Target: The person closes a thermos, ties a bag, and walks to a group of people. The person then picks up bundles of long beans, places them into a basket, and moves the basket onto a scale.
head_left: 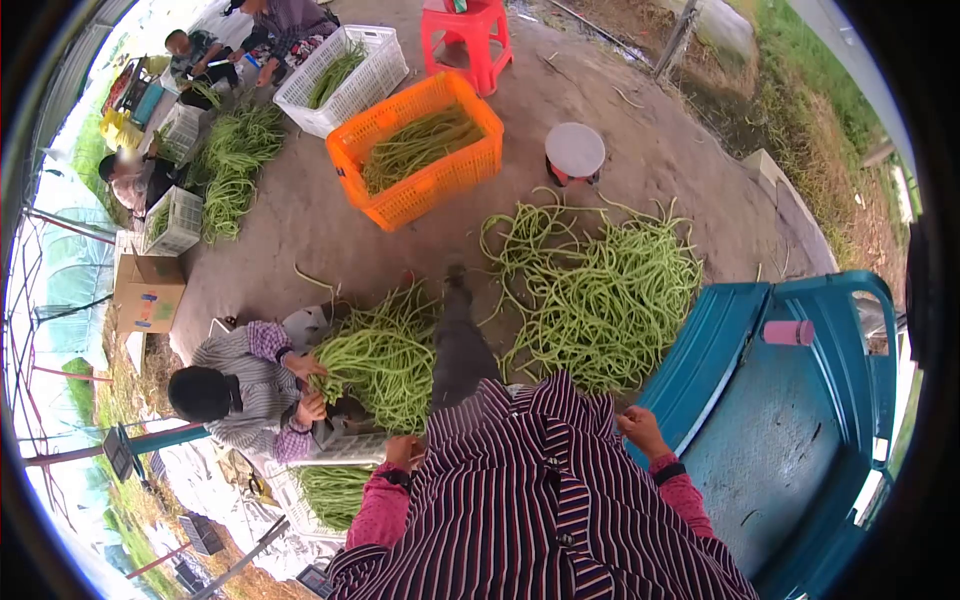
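My left hand [402, 452] is low beside my striped apron [520, 490], near a pile of long green beans [385, 365]; its fingers are partly hidden. On the other side of the apron, my right hand [643, 428] has its fingers curled closed. Whether anything is inside them is hidden. Just ahead of that hand, a larger heap of long green beans [610, 300] lies on the ground. A teal cart [690, 350] with a flat bed stands at my right.
A co-worker [235, 385] handles beans at my left, near a white crate [350, 450] holding more beans. Ahead are an orange crate [485, 150], a white crate [385, 60], a lidded bucket [575, 150] and a red stool [470, 40]. A pink cylinder [788, 332] lies on the cart.
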Demonstrator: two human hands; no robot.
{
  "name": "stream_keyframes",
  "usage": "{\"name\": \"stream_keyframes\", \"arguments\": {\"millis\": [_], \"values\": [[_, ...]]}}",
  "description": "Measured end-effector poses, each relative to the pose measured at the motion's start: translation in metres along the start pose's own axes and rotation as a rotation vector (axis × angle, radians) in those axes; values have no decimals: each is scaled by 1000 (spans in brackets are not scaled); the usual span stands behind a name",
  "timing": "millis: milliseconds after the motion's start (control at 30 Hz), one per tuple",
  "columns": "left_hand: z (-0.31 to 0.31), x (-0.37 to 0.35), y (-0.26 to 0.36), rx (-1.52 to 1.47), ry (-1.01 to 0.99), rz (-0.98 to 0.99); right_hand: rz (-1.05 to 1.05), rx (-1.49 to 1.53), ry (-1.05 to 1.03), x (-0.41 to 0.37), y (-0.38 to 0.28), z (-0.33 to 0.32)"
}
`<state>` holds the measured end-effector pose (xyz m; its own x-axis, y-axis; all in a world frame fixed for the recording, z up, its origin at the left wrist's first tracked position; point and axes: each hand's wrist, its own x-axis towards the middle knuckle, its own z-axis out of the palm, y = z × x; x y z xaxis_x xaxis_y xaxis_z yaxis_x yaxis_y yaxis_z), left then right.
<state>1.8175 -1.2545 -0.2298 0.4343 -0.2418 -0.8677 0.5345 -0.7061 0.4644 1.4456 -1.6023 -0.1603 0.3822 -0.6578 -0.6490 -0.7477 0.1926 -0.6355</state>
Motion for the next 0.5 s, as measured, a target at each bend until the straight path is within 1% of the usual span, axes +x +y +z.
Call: {"name": "stream_keyframes", "arguments": {"millis": [33, 133, 167, 200, 233, 267, 333, 367, 400, 467, 500], "values": [[-2, 19, 20, -54, -6, -41, -25, -15, 11, 16, -23, 2], [-15, 87, 88, -266, -1, -146, -11, -77, -28, 87, -38, 27], [-25, 112, 118, -309, -10, -146, -43, -54, -16, 111, -62, 38], [-36, 137, 148, -271, -34, -97, -66, -41, -8, 129, -84, 47], [-60, 156, 202, 262, -133, 230, -80, -44, -10, 144, -106, 50], [-83, 175, 255, 764, -55, 594, -302, -62, -145, 183, -145, 52], [-89, 183, 348, -195, 55, 153, -239, -189, -16, 199, -219, 43], [-100, 196, 383, -192, 105, 126, -93, -238, 23, 208, -245, 40], [-105, 210, 413, -197, 152, 105, 231, 132, -2, 210, -297, 31], [-128, 247, 454, -159, 118, 127, 158, 269, 87, 233, -290, 22], [-136, 258, 477, -159, 132, 120, 214, 300, 88, 241, -291, 16]]}}
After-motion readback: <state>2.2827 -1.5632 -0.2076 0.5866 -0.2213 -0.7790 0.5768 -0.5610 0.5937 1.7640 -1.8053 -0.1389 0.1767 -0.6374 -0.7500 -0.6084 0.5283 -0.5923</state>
